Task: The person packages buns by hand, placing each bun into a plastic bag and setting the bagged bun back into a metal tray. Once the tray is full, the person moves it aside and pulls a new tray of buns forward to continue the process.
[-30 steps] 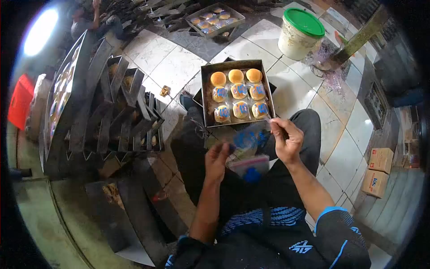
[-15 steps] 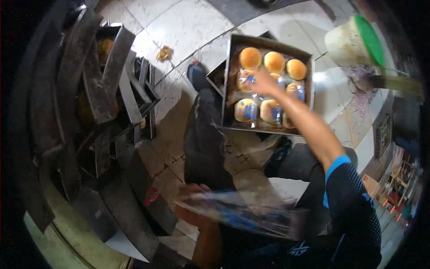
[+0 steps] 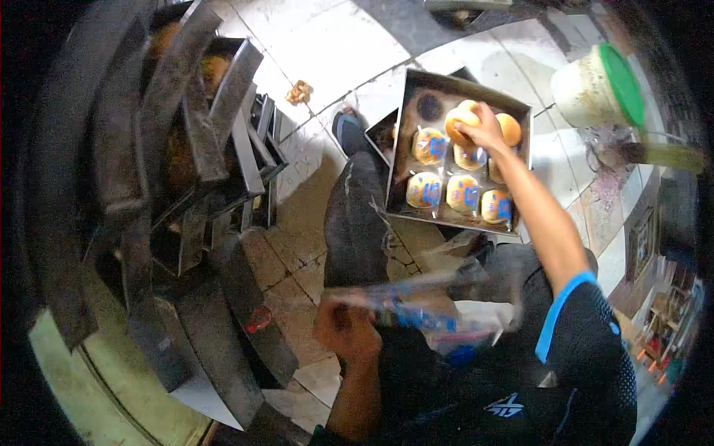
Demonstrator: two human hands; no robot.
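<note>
While the person sits over the tiled floor, the scene reads so:

Right hand [image 3: 485, 128]: stretched out to the far side, its grip closed on a bare bun [image 3: 460, 117] in the far row of the baking tray [image 3: 401, 141].

Left hand [image 3: 348, 331]: near the body, its grip closed on a clear plastic bag [image 3: 416, 308] with blue print; the bag is blurred and spreads to the right across the lap.

Baking tray: dark metal, on the floor just beyond the knees. One far-left spot in it shows only a dark ring.

Other bare bun [image 3: 510, 128]: just right of the right hand, in the same far row.

Wrapped buns [image 3: 462, 195]: in the middle and near rows of the tray, each in a clear bag with blue print.

Bucket [image 3: 595, 89]: far right, white with a green lid, well apart from the tray.

Stacked trays [image 3: 201, 141]: left, dark, leaning in a heap.
</note>
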